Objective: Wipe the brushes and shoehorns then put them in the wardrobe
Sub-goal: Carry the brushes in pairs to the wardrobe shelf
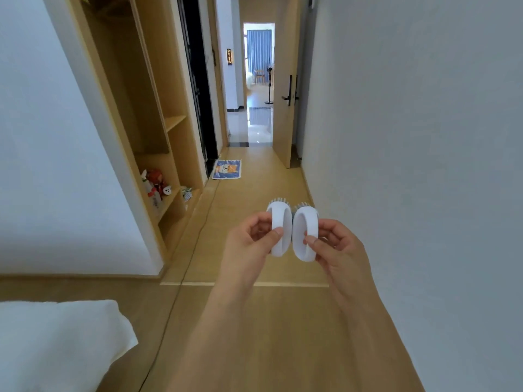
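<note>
Head view, item held left: we have a white oval brush, the left brush (280, 230), pinched in the left hand (249, 239), thumb on the near face of its loop handle and fingers curled behind.
Head view, item held right: a matching right brush (305, 236) is pinched the same way in the right hand (336, 244); both hands are closed on their brushes, neither free.
Position: the two brushes sit side by side at chest height over the wooden floor (254, 335), edges touching or just short of it; we cannot tell which.
Orientation: each long axis runs roughly upright, tilted slightly; the bristles point away from us, showing only as a grey fringe along the top edges.
Step in hand: we judge this the carrying stage, brushes in transit toward storage; no cloth shows in either hand.
Destination: the open wardrobe (158, 131) stands ahead on our left, its lower shelves partly filled with toys.
Next move: we would need to turn left, step closer and set both brushes on a free shelf.
Other: a white bed corner (56, 343) lies at lower left.
</note>
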A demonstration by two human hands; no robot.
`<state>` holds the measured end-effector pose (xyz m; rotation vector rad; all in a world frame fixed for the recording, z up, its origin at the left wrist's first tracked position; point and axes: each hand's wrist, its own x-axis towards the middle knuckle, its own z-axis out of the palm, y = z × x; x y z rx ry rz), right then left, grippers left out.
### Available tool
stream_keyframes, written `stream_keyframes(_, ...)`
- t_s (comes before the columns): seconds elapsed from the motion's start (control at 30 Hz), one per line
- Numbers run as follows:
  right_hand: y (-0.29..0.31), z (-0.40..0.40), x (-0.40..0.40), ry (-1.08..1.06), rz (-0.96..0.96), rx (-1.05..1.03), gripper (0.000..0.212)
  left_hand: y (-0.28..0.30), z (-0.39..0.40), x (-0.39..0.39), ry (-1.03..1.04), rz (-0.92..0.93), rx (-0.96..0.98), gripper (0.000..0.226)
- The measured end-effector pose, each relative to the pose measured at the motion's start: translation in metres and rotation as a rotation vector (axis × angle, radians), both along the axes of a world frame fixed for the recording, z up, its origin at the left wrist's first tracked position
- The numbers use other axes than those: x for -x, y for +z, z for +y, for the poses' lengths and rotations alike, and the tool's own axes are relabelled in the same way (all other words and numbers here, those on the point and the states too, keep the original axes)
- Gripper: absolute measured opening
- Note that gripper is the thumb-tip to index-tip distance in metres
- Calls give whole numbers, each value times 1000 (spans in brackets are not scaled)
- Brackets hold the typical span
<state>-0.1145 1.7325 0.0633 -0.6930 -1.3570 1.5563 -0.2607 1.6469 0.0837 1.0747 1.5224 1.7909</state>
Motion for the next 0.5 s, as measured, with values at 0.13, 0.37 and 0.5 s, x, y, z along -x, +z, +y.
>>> stream_keyframes(0.13, -2, 65, 25, 57, -6, 2, 30, -4, 56, 19, 41, -27, 6, 18)
stream_keyframes(0.37, -15, 163, 69, 58, -20, 44, 30, -19, 153, 61, 50, -22, 24, 17)
stream_keyframes(0.5, -20, 224, 99, 19, -47, 32, 29, -27, 222, 95, 22, -44, 18, 17)
